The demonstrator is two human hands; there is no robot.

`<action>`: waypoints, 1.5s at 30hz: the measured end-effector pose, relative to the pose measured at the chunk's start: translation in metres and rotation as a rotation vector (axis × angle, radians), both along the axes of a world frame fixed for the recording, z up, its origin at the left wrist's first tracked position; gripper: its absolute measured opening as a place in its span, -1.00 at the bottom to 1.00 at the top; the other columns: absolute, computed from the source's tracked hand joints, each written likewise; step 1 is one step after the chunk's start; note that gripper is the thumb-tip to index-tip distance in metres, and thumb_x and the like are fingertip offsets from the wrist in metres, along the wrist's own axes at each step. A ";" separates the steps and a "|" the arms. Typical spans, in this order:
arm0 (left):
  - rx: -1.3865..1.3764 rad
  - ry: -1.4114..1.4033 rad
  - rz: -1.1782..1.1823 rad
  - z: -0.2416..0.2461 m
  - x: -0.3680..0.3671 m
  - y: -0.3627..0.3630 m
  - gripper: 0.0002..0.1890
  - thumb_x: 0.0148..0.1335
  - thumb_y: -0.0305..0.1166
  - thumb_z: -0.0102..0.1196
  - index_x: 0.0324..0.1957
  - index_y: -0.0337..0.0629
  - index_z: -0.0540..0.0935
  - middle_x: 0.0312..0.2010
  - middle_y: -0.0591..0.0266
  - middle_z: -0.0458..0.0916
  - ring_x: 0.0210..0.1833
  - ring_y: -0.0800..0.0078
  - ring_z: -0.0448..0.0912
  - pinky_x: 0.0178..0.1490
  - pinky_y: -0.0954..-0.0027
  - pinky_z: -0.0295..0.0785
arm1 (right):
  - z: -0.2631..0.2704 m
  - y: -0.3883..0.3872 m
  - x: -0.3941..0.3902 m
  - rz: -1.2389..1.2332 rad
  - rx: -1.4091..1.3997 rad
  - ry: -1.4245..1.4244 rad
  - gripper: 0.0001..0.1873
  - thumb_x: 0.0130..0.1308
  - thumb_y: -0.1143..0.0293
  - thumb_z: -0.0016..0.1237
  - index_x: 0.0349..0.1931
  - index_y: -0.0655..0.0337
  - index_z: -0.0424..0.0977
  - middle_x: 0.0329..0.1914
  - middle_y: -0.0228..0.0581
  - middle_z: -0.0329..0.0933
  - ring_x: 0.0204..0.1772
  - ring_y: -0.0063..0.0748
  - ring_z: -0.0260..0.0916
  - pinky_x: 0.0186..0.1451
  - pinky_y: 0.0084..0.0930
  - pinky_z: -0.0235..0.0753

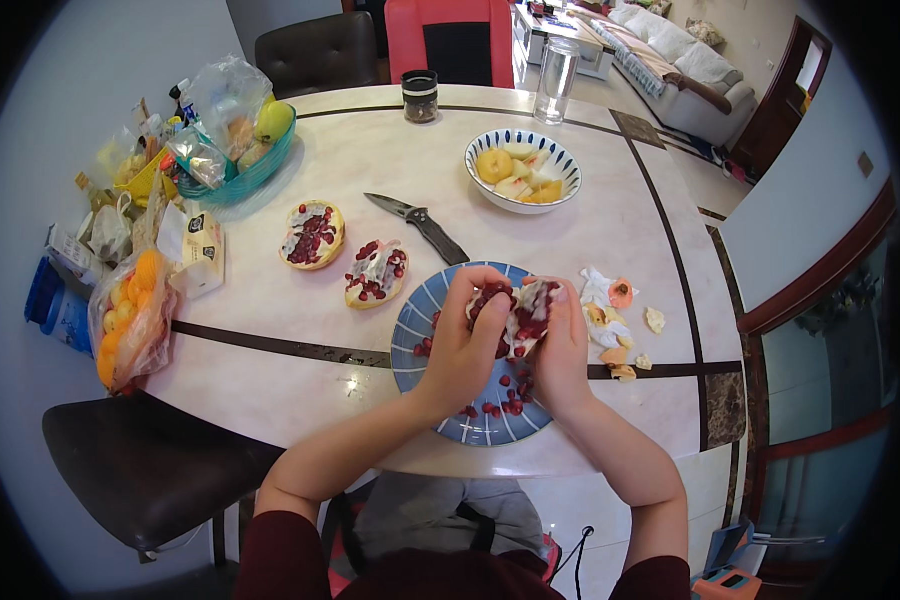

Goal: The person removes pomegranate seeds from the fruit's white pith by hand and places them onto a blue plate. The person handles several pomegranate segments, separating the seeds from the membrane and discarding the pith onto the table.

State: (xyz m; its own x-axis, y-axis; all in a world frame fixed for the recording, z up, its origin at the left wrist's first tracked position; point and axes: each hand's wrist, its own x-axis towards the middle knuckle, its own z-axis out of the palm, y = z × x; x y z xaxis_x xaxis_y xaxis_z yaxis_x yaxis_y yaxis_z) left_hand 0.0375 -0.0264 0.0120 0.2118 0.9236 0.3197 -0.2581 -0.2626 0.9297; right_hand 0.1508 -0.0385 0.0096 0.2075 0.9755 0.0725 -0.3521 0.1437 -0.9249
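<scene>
Both my hands hold a pomegranate chunk over a blue plate with white stripes. It is parted down the middle; I cannot tell whether its two sides still join. My left hand grips the left side with the thumb across the red seeds. Fingers and thumb of my right hand press on the right side, where pale membrane shows. Loose pomegranate seeds lie on the plate below. Left of the plate are a cut pomegranate half and a smaller pomegranate piece, seeds facing up.
An unfolded folding knife lies behind the plate. A bowl of cut fruit stands farther back, near a glass tumbler and jar. Peel scraps and tissue lie right. A fruit basket and bagged oranges are left.
</scene>
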 end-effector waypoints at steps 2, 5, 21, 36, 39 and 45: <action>0.000 -0.015 0.013 -0.002 0.000 0.001 -0.83 0.36 -0.45 -0.22 -0.04 -0.21 0.32 -0.21 0.33 0.36 -0.17 0.71 0.32 -0.05 0.61 0.28 | 0.006 0.000 -0.001 0.036 -0.118 0.171 -0.68 0.52 0.26 -0.53 -0.04 0.22 0.30 -0.34 -0.38 0.44 -0.48 -0.71 0.32 -0.49 -0.73 0.32; -0.018 -0.072 0.026 0.000 0.002 0.002 -0.83 0.32 -0.47 -0.13 -0.07 -0.23 0.34 -0.26 0.33 0.38 -0.22 0.70 0.33 -0.10 0.61 0.29 | 0.002 0.000 0.014 0.243 -0.158 0.322 -0.72 0.51 0.26 -0.49 -0.06 0.19 0.31 -0.45 -0.43 0.39 -0.56 -0.71 0.21 -0.60 -0.73 0.17; 1.018 0.520 0.122 -0.001 -0.047 0.039 -0.52 -0.06 -0.55 0.21 -0.06 -0.17 0.33 -0.08 0.04 0.44 -0.04 0.17 0.41 0.06 0.22 0.31 | -0.010 0.013 0.029 0.344 0.096 -0.139 -0.68 0.37 0.57 -0.44 0.10 0.29 0.25 -0.09 -0.25 0.45 -0.06 -0.59 0.42 0.00 -0.64 0.42; 0.037 0.261 -0.184 0.004 -0.040 0.031 -0.40 0.19 -0.58 0.05 0.27 -0.16 0.18 0.12 0.08 0.37 0.10 0.47 0.42 0.14 0.44 0.39 | -0.004 0.011 0.031 0.238 0.195 -0.215 -0.70 0.45 0.48 -0.40 0.13 0.29 0.25 0.00 -0.27 0.42 -0.02 -0.61 0.41 0.00 -0.66 0.46; -0.069 0.156 -0.278 0.008 -0.039 0.029 -0.35 0.17 -0.59 0.06 0.29 -0.13 0.14 0.12 0.10 0.38 0.13 0.47 0.41 0.15 0.43 0.39 | -0.005 0.014 0.034 0.224 0.153 -0.170 -0.70 0.46 0.46 -0.39 0.14 0.29 0.25 0.00 -0.26 0.43 -0.04 -0.59 0.44 -0.03 -0.64 0.49; -0.119 0.164 -0.317 0.010 -0.042 0.029 -0.29 0.15 -0.61 0.08 0.32 -0.09 0.09 0.13 0.15 0.35 0.14 0.48 0.40 0.14 0.42 0.39 | -0.005 0.015 0.032 0.226 0.127 -0.139 -0.69 0.46 0.46 -0.41 0.14 0.29 0.23 0.00 -0.22 0.43 -0.04 -0.52 0.47 -0.05 -0.59 0.55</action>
